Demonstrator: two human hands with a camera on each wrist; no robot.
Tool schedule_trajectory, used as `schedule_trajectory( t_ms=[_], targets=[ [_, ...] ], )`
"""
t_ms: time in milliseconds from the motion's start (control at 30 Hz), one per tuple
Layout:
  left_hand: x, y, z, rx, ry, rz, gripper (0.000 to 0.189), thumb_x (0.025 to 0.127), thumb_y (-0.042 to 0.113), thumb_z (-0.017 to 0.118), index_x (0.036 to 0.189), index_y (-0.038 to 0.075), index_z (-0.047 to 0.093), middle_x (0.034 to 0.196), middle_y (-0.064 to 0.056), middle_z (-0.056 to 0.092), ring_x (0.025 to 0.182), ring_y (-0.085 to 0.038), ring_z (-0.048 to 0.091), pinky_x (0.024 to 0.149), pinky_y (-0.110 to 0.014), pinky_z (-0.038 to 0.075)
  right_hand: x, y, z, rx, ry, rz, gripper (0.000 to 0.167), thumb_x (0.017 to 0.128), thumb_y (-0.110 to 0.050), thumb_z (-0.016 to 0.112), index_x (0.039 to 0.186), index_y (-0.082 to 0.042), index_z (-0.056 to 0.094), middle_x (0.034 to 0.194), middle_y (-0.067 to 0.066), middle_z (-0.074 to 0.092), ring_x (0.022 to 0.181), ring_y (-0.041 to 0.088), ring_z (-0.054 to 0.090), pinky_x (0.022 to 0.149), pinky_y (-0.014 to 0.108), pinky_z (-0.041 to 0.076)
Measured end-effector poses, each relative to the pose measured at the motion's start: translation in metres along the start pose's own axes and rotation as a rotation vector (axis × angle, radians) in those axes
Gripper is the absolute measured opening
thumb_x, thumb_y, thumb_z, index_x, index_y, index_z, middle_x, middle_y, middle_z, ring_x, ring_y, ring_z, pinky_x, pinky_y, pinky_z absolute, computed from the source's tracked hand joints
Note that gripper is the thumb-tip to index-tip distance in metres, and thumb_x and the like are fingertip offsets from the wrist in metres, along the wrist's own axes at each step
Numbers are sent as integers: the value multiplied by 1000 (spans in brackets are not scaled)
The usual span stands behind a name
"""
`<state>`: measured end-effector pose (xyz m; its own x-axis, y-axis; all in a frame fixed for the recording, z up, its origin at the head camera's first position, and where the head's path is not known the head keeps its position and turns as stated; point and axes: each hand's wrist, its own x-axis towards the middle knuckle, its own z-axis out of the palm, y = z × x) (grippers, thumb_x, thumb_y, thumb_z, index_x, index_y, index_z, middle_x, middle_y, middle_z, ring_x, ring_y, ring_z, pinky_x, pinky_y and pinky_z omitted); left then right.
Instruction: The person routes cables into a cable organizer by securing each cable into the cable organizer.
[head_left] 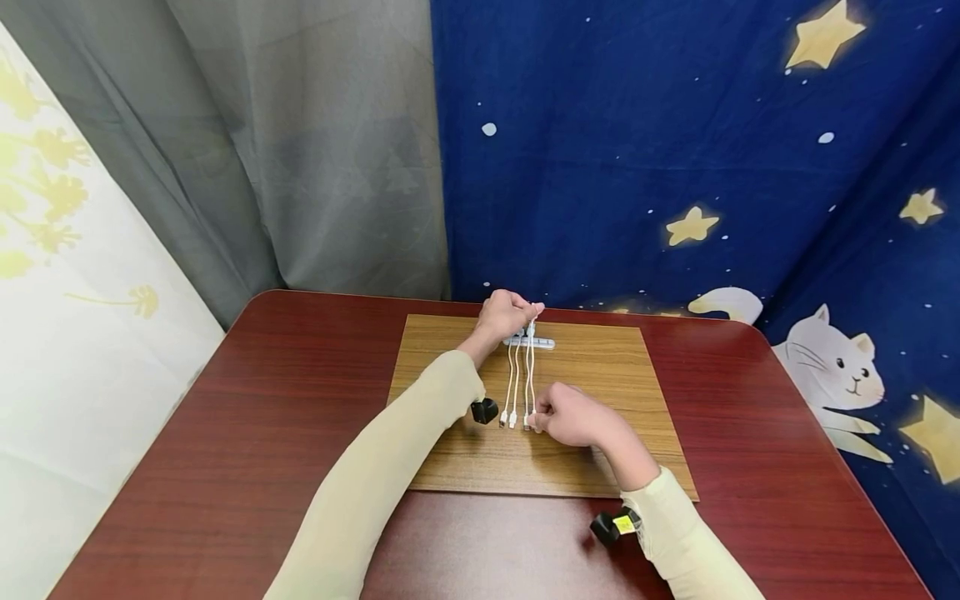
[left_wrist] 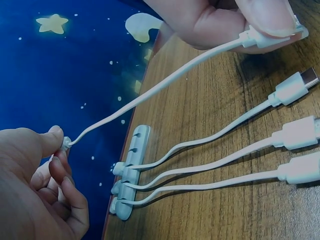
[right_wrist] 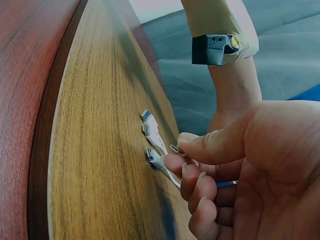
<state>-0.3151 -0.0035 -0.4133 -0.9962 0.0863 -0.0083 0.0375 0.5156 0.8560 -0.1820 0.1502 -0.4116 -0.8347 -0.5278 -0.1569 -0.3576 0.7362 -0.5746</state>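
My left hand (head_left: 504, 315) pinches one end of a white charging cable (left_wrist: 155, 90) between thumb and fingers, by the far edge of the wooden board. The connector at its near end is pinched by my right hand (head_left: 573, 415), so the cable stretches between both hands, raised over the board in the left wrist view. Beneath it lies a pale cable organizer (left_wrist: 131, 172) with slots along its top. Three other white cables run through its slots, their connectors (left_wrist: 292, 90) lying side by side on the board. Two slots at the organizer's other end show no cable.
The wood-grain board (head_left: 457, 462) lies on a dark red table (head_left: 300, 392) with rounded far corners. Behind the table hang a grey curtain (head_left: 352, 167) and a blue star-patterned curtain (head_left: 600, 167). Black cameras (head_left: 485, 410) are strapped at both wrists.
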Motion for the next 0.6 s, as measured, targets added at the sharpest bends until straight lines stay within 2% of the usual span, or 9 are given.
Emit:
schedule_trajectory(
  t_ms=[300,600],
  targets=[
    [2,-4,4,22,-14,-18,34,94,40,74,90,7,79,89,1,70,87,-18,61,80,-33,48,0,1,1,-45,3,29,30,97,-11,67,67,-9,63,58,-7,45,54,11,41,54,31,35],
    [2,-5,11,28,-8,-20,32,93,39,76,85,8,78,87,1,70,84,-17,60,76,-30,47,-2,-3,1,-71,-9,55,32,97,-12,66,66,-11,61,59,-5,45,55,12,42,54,31,35]
  ],
)
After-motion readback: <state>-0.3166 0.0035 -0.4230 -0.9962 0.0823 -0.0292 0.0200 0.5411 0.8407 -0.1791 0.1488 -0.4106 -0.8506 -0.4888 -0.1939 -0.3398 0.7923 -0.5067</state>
